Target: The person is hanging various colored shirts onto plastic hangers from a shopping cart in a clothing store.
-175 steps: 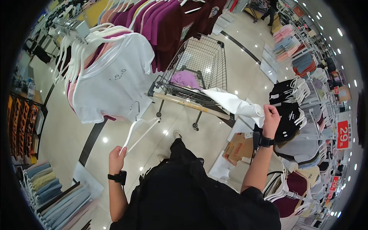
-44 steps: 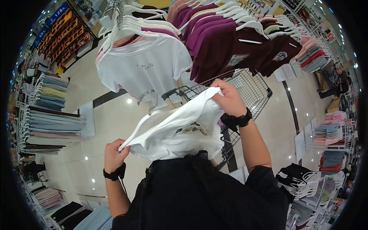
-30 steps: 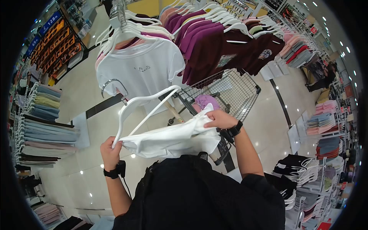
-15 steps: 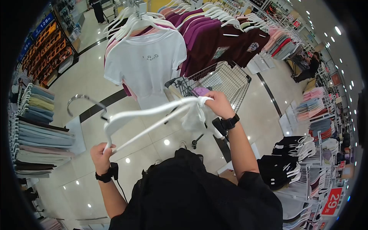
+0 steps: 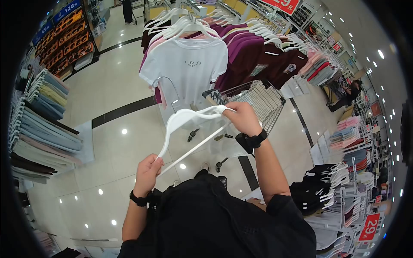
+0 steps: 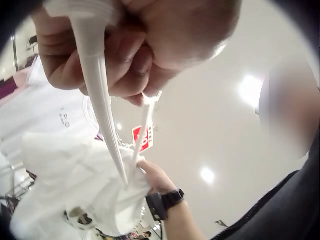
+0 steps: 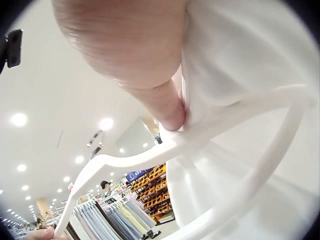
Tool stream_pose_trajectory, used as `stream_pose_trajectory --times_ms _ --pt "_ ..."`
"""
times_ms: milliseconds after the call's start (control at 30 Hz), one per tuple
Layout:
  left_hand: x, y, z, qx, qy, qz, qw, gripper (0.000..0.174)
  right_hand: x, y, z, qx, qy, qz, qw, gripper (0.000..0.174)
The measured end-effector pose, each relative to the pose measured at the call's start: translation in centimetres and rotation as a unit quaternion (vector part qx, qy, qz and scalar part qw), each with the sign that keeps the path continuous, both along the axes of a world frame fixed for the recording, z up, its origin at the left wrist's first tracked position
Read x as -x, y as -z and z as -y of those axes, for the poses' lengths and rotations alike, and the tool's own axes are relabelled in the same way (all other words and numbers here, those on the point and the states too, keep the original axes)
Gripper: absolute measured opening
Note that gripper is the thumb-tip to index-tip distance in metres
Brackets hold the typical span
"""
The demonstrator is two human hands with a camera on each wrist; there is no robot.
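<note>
A white clothes hanger [image 5: 186, 118] with a metal hook is in my left hand [image 5: 148, 173], which grips its near end where shoulder arm and lower bar meet. At the far end my right hand [image 5: 244, 118] pinches a white T-shirt [image 6: 82, 175] against the hanger arm. Most of the T-shirt hangs below that end in the head view, and its dark print shows in the left wrist view. In the right wrist view the thumb [image 7: 170, 107] presses on the cloth, and the hanger's far corner [image 7: 300, 97] lies within the fabric. The near half of the hanger is bare.
Just beyond my hands stands a wire shopping cart [image 5: 262, 103]. Behind it a rack holds a white printed T-shirt [image 5: 189, 69] and maroon shirts [image 5: 264, 64]. Folded trousers [image 5: 47, 129] hang at left, black garments [image 5: 312, 189] at right. A person [image 5: 346, 95] is farther off.
Earlier the hanger was bare and my right hand lifted the T-shirt from the cart. Since then the hanger's far end has entered the T-shirt, and my left hand has moved closer to my right.
</note>
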State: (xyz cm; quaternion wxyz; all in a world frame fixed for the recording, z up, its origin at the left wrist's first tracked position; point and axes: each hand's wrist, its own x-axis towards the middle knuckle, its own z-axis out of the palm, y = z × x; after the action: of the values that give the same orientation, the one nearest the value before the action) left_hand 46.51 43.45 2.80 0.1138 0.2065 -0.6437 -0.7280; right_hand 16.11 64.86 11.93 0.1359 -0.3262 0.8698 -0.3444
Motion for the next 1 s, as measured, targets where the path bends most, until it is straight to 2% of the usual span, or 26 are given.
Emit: stream_pose_trajectory --times_ms 33,100,167,200,233,300,333,367,433,500,600,667,700,733,767,800,833,900,967,1000 --pt "0.2 0.0 -0.3 -0.107 0.02 -0.018 0.994 0.02 -0.3 1.0 0.3 0.042 -0.002 -0.003 0.999 0.027" --pt "0.4 -0.6 -0.3 -0.093 0.028 -0.024 0.995 0.023 -1.2 2.2 0.8 0.085 -0.006 -0.006 0.996 0.029" --pt "0.8 -1.3 0.5 -0.092 -0.012 -0.025 0.995 0.026 -2.1 2.8 1.2 0.121 0.046 0.061 0.99 0.041" --pt "0.9 -1.9 0.8 -0.091 -0.013 -0.026 0.995 0.026 -1.3 5.0 0.9 0.121 0.059 -0.003 0.991 0.044" --pt "1.1 -2.5 1.1 -0.083 -0.03 -0.04 0.995 0.026 -1.2 5.9 0.6 0.121 0.058 -0.004 0.991 0.044" --pt "1.4 -3.1 1.4 -0.075 -0.049 -0.057 0.994 0.027 -1.0 7.3 0.0 0.102 0.112 -0.097 0.984 0.035" --pt "1.6 -3.2 1.3 -0.08 -0.058 -0.072 0.992 0.028 -1.0 8.2 -0.4 0.079 0.144 -0.075 0.984 0.027" --pt "1.8 -3.3 1.1 -0.085 -0.066 -0.087 0.99 0.029 -0.9 8.8 -0.9 0.079 0.143 -0.076 0.984 0.027" --pt "2.2 -3.1 0.7 -0.088 -0.077 -0.099 0.988 0.03 -1.0 9.3 -1.9 -0.082 0.197 -0.106 0.971 0.024" --pt "2.9 -3.4 0.4 -0.09 -0.084 -0.11 0.986 0.03 -1.2 9.6 -3.2 -0.073 0.212 -0.115 0.968 0.021" --pt "4.2 -4.0 -0.2 -0.138 -0.119 -0.104 0.978 0.029 -2.8 8.7 -4.2 0.062 0.168 -0.036 0.983 0.021" --pt "5.4 -3.7 -0.6 -0.234 0.01 -0.213 0.949 0.024 -5.8 6.3 -3.1 0.174 0.078 -0.03 0.981 0.017" --pt "6.2 -4.1 -1.3 -0.233 0.015 -0.211 0.949 0.024 -7.1 5.0 -2.5 0.208 0.033 -0.036 0.977 0.014" --pt "7.2 -4.6 -2.4 -0.287 0.09 -0.22 0.928 0.024 -8.2 3.3 -1.8 0.21 0.04 -0.036 0.976 0.014" --pt "8.0 -5.0 -3.1 -0.339 0.163 -0.226 0.899 0.027 -9.3 1.6 -1.3 0.213 -0.037 -0.048 0.975 0.014" --pt "9.0 -4.6 -3.4 -0.343 0.215 -0.236 0.884 0.027 -10.0 0.4 -1.2 0.214 -0.115 -0.06 0.968 0.015" --pt "10.1 -4.4 -3.7 -0.347 0.265 -0.245 0.866 0.029 -10.2 -0.1 -1.4 0.214 -0.111 -0.062 0.969 0.015" --pt "11.1 -4.4 -4.2 -0.355 0.27 -0.23 0.865 0.029 -10.6 -0.9 -2.0 0.197 -0.126 -0.03 0.972 0.015" --pt "11.8 -4.2 -4.6 -0.348 0.292 -0.248 0.856 0.027 -10.6 -1.4 -3.1 0.199 -0.085 -0.054 0.975 0.012" --pt "11.6 -5.0 -4.9 -0.332 0.254 -0.246 0.874 0.027 -10.5 -2.2 -3.6 0.211 -0.071 -0.06 0.973 0.012"
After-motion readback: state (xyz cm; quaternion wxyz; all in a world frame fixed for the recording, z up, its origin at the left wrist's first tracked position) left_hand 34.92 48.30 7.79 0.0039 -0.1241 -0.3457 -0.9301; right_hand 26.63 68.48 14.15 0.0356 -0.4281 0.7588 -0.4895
